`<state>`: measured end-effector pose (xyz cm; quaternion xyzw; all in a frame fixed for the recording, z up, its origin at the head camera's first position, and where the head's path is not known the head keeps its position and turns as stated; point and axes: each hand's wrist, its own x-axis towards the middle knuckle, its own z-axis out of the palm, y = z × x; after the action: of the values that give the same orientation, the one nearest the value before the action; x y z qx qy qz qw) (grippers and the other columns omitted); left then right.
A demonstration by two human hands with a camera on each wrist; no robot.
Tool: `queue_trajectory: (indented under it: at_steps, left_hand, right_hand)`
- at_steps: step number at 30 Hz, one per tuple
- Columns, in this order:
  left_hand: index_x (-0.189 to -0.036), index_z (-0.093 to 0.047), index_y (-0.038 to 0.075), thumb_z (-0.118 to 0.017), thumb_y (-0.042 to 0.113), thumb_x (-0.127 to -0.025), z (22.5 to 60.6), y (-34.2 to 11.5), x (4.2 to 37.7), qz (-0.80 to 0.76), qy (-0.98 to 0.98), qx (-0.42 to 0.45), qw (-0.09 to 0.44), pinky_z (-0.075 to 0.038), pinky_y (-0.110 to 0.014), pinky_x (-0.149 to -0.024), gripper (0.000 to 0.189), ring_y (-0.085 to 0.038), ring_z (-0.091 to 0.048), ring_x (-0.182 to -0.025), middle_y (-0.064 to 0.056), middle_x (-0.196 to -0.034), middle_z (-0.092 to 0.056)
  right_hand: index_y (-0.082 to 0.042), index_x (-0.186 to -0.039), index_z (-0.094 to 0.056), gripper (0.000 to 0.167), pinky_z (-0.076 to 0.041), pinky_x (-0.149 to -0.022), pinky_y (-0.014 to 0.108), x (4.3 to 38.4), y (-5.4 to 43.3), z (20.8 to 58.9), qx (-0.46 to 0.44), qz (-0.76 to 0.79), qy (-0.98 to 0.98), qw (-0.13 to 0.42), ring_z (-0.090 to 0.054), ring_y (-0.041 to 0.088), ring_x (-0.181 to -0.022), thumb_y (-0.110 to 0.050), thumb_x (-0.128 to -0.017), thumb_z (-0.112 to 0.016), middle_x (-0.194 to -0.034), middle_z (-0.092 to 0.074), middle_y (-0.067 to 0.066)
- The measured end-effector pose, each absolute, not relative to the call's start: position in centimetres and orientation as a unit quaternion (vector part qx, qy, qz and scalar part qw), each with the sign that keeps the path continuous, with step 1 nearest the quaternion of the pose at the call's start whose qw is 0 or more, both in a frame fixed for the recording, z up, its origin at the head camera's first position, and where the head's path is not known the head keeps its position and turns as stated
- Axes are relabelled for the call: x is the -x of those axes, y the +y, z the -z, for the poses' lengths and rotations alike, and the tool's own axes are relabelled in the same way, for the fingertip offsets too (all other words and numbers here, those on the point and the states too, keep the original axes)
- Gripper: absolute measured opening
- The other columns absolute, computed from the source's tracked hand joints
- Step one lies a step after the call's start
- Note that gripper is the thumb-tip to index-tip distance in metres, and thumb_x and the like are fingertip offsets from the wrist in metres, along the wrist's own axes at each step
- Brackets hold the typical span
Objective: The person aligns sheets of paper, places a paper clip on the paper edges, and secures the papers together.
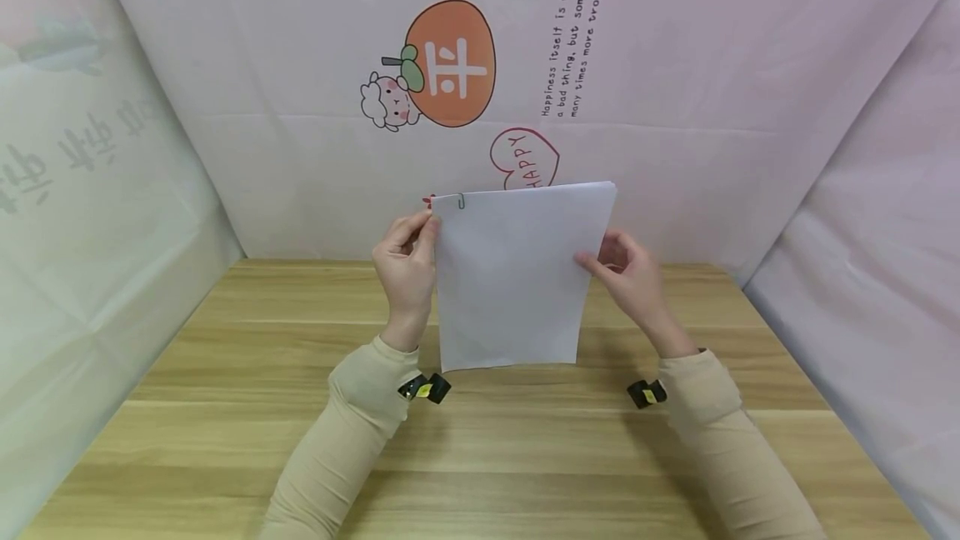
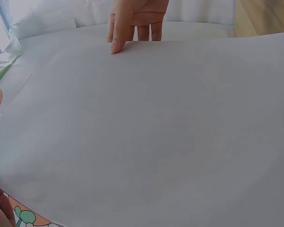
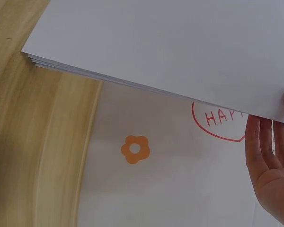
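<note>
A stack of white paper sheets (image 1: 517, 282) is held upright above the table, and its layered edges show in the right wrist view. A dark paper clip (image 1: 461, 201) sits on the top edge near the left corner. My left hand (image 1: 408, 265) pinches the stack by its upper left edge. On the opposite side, my right hand (image 1: 633, 277) grips the right edge, thumb on the near face and fingers behind the paper. In the left wrist view the paper (image 2: 146, 127) fills most of the picture.
The wooden table (image 1: 510, 457) lies below, with a printed white cloth (image 1: 300, 65) hanging behind it and pale cloths at both sides. A small black camera (image 1: 431, 388) is worn at the left wrist, another camera (image 1: 647, 393) at the right.
</note>
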<state>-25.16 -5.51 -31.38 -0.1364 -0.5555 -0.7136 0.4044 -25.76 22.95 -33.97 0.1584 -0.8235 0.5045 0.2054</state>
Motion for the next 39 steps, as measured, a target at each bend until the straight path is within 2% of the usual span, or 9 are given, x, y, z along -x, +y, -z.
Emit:
queue_trajectory:
  at_steps: [8, 14, 17, 21, 26, 29, 35, 39]
  left_hand:
    - [-0.092, -0.07, -0.01, -0.071, 0.004, -0.083, 31.4, -5.6, 25.1, 0.707, -0.564, 0.132, 0.407, -0.047, -0.016, -0.066, 0.017, -0.006, -0.058, -0.072, 0.01, -0.078, -0.063]
    - [-0.092, -0.07, -0.01, -0.07, 0.006, -0.084, 31.4, -5.7, 25.1, 0.702, -0.571, 0.133, 0.405, -0.047, -0.016, -0.066, 0.017, -0.007, -0.058, -0.073, 0.011, -0.079, -0.063]
    - [-0.093, -0.07, -0.01, -0.07, 0.007, -0.084, 31.5, -5.7, 25.1, 0.703, -0.572, 0.131, 0.401, -0.047, -0.017, -0.067, 0.018, -0.008, -0.058, -0.074, 0.01, -0.079, -0.062]
    - [-0.094, -0.07, -0.009, -0.07, 0.009, -0.085, 31.6, -5.7, 25.1, 0.706, -0.575, 0.129, 0.393, -0.047, -0.017, -0.068, 0.02, -0.009, -0.058, -0.075, 0.007, -0.08, -0.062]
    - [-0.096, -0.069, -0.008, -0.069, 0.009, -0.086, 31.6, -5.8, 25.1, 0.704, -0.585, 0.127, 0.382, -0.05, -0.017, -0.072, 0.02, -0.008, -0.06, -0.077, 0.005, -0.082, -0.063]
    - [-0.097, -0.069, -0.01, -0.068, 0.006, -0.086, 31.5, -5.9, 25.1, 0.701, -0.594, 0.127, 0.374, -0.05, -0.017, -0.072, 0.019, -0.006, -0.061, -0.077, -0.001, -0.085, -0.065]
    - [-0.097, -0.065, -0.014, -0.065, 0.002, -0.088, 30.3, -6.0, 23.7, 0.695, -0.614, 0.129, 0.352, -0.048, -0.016, -0.07, 0.019, -0.005, -0.06, -0.076, -0.019, -0.09, -0.066]
    - [-0.097, -0.065, -0.015, -0.064, 0.002, -0.088, 29.8, -6.2, 23.0, 0.69, -0.624, 0.133, 0.341, -0.048, -0.016, -0.071, 0.019, -0.008, -0.06, -0.077, -0.026, -0.092, -0.065]
  right_hand:
    - [0.001, -0.124, -0.055, 0.04, -0.051, -0.071, 0.017, 23.8, 22.2, 33.2, -0.192, -0.488, -0.835, 0.168, -0.064, 0.006, -0.086, -0.01, -0.088, -0.067, -0.107, -0.067, 0.022]
    - [-0.002, -0.13, -0.053, 0.043, -0.051, -0.074, 0.018, 23.6, 22.2, 33.6, -0.204, -0.453, -0.855, 0.147, -0.066, 0.023, -0.093, -0.012, -0.09, -0.064, -0.11, -0.067, 0.02]
    - [0.0, -0.127, -0.054, 0.039, -0.054, -0.076, 0.027, 23.6, 22.2, 33.8, -0.213, -0.432, -0.865, 0.139, -0.067, 0.031, -0.095, -0.011, -0.091, -0.063, -0.111, -0.067, 0.021]
    - [0.004, -0.123, -0.056, 0.034, -0.055, -0.079, 0.043, 23.6, 22.2, 34.1, -0.232, -0.414, -0.87, 0.134, -0.066, 0.035, -0.096, -0.009, -0.092, -0.061, -0.111, -0.066, 0.024]
    - [0.005, -0.121, -0.056, 0.032, -0.055, -0.079, 0.044, 23.5, 22.2, 34.2, -0.244, -0.415, -0.867, 0.133, -0.067, 0.034, -0.095, -0.006, -0.092, -0.061, -0.109, -0.067, 0.024]
    - [0.005, -0.121, -0.056, 0.032, -0.056, -0.076, 0.042, 23.5, 22.2, 34.2, -0.25, -0.413, -0.865, 0.135, -0.067, 0.034, -0.093, -0.005, -0.092, -0.06, -0.108, -0.067, 0.024]
    - [0.005, -0.122, -0.055, 0.032, -0.056, -0.072, 0.046, 23.5, 22.2, 34.2, -0.25, -0.424, -0.861, 0.129, -0.067, 0.038, -0.093, -0.005, -0.092, -0.059, -0.108, -0.066, 0.026]
    - [0.005, -0.124, -0.054, 0.033, -0.056, -0.071, 0.047, 23.4, 22.2, 34.1, -0.251, -0.426, -0.86, 0.124, -0.067, 0.039, -0.093, -0.005, -0.093, -0.058, -0.109, -0.065, 0.027]
